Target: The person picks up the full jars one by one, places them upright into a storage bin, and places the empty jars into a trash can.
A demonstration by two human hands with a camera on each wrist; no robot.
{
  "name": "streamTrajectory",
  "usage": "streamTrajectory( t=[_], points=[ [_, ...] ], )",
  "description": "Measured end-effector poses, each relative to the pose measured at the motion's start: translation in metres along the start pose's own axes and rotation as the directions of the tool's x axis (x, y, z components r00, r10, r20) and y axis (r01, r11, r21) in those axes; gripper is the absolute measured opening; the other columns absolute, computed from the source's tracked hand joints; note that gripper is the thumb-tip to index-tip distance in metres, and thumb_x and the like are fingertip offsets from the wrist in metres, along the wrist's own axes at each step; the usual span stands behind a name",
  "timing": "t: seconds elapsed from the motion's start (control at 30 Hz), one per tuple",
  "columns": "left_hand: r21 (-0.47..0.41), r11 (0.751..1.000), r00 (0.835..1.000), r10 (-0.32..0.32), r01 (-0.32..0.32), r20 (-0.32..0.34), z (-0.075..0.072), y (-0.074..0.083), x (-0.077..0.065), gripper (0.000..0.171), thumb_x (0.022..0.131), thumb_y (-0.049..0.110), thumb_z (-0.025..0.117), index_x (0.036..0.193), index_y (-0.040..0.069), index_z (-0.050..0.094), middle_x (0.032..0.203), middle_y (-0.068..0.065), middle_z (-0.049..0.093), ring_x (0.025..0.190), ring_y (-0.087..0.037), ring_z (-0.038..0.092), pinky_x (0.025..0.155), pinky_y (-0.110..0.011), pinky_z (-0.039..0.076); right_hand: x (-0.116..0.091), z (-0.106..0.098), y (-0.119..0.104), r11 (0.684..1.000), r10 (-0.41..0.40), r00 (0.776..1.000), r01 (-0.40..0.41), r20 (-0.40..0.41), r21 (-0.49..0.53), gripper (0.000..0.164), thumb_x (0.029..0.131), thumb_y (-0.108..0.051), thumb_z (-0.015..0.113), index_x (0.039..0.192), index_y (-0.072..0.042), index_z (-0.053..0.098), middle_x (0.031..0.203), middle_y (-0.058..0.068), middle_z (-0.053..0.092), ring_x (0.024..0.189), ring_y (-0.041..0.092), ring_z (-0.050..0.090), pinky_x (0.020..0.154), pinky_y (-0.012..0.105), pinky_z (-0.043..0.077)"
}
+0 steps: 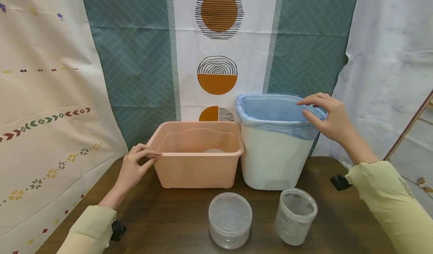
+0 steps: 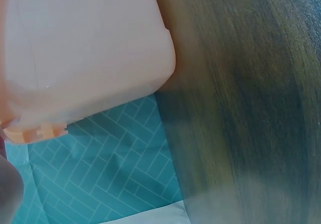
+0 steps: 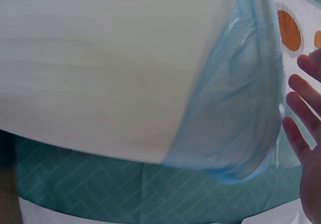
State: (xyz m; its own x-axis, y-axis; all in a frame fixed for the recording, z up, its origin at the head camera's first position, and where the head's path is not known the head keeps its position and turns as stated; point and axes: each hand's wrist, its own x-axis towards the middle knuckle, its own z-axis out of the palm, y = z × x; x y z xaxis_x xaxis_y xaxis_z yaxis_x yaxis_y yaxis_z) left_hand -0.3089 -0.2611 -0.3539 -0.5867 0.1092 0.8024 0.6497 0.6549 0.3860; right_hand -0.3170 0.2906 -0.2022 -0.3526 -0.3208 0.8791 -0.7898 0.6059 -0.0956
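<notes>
At the front left corner of a peach plastic tub [image 1: 196, 171], my left hand [image 1: 135, 165] pinches the rim between fingers and thumb. Only a sliver of that hand [image 2: 9, 189] shows in the left wrist view, beside the tub's side [image 2: 90, 38]. My right hand [image 1: 326, 115] is raised over the right edge of a white bin [image 1: 274, 160], holding nothing. Its fingers are spread near the bin's blue plastic liner [image 1: 277, 125], which is folded over the rim. In the right wrist view the fingers [image 3: 301, 111] sit just beyond the liner's folded edge [image 3: 235, 98].
Two clear round jars stand in front on the dark wooden table [image 1: 162, 224]: a lidded jar [image 1: 230, 220] and a jar with no lid [image 1: 294, 218]. Something pale and round [image 1: 214, 150] lies inside the tub. Patterned cloth [image 1: 142, 58] hangs behind and at both sides.
</notes>
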Motion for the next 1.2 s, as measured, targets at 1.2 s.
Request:
streamTrajectory(
  t=[1.2],
  points=[
    [0.009,1.000,1.000,-0.020,0.020,-0.017,0.000,0.002,-0.001,0.025,0.077,-0.004,0.079,0.094,0.014,0.080,0.096,0.000,0.065,0.096,0.002,0.048,0.086,-0.013,0.038,-0.052,0.025,0.005,0.938,0.312,0.925,-0.264,-0.218,0.224,0.014,0.079,0.013,0.072,0.093,0.010,0.072,0.096,-0.022,0.055,0.100,-0.002,0.044,0.089,0.020,0.029]
  ],
)
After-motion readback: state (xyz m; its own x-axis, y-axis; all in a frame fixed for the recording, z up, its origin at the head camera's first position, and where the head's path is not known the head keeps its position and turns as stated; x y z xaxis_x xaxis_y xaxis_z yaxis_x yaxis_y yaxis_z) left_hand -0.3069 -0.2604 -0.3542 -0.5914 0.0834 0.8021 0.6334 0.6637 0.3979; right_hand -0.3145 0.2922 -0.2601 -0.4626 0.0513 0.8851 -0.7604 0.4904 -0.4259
